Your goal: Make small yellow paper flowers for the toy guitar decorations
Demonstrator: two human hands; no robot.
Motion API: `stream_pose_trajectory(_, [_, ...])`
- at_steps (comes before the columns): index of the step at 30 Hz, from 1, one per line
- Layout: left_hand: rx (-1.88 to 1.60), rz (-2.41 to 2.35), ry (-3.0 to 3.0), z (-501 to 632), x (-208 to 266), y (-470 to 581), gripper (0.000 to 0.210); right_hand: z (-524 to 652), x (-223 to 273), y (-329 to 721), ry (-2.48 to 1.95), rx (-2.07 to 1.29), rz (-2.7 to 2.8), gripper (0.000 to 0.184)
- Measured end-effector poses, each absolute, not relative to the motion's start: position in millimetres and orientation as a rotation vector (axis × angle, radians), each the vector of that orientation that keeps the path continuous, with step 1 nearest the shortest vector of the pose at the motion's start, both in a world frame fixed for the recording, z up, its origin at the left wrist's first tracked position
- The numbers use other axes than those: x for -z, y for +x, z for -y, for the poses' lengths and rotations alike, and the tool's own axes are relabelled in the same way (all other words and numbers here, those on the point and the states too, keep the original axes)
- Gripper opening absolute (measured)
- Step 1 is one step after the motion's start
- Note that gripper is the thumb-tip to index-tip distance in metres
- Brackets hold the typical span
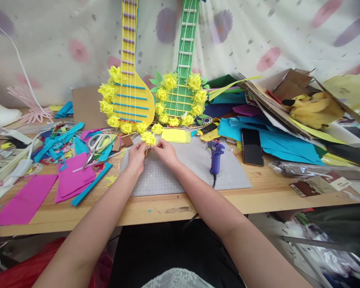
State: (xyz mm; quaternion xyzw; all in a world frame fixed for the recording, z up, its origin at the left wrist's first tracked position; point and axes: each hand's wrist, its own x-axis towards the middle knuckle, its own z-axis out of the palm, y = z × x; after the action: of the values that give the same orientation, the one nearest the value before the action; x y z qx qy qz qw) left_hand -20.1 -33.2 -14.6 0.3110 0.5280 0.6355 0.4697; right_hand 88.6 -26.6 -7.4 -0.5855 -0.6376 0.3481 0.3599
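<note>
Spotting a purple glue gun (216, 154) on the right part of the gray cutting mat (168, 182). Pinching now, above the mat's far left part, with left hand (137, 157) and right hand (165, 152), both nearly closed at the fingertips on a yellow paper flower (149, 138). Holding it between the two, just beyond the fingertips, with neither hand clearly nearer and no long axis readable. Seeing past the mat a yellow guitar shape (138, 91) and a green guitar shape (183, 92).

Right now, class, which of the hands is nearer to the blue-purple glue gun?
Right. The right hand is left of the glue gun, with grey mat between them; the left hand is farther left. Both pinch the yellow paper flower.
</note>
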Motion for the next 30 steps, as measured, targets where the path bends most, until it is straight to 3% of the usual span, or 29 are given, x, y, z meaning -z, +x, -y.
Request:
stream_pose_trajectory(9, [-1.490, -1.320, 0.949, 40, 16, -13, 0.026, 24, 11, 97, -1.582, -0.767, 1.666, 0.028])
stream_pose_trajectory(17, [-1.597, -1.551, 1.037, 31, 27, -23, 0.016, 34, 6, 100, -1.534, -0.671, 1.883, 0.022])
stream_pose_trajectory(30, [-1.713, -1.352, 0.662, 31, 11, -32, 0.006, 27, 7, 120, -1.446, -0.578, 1.996, 0.024])
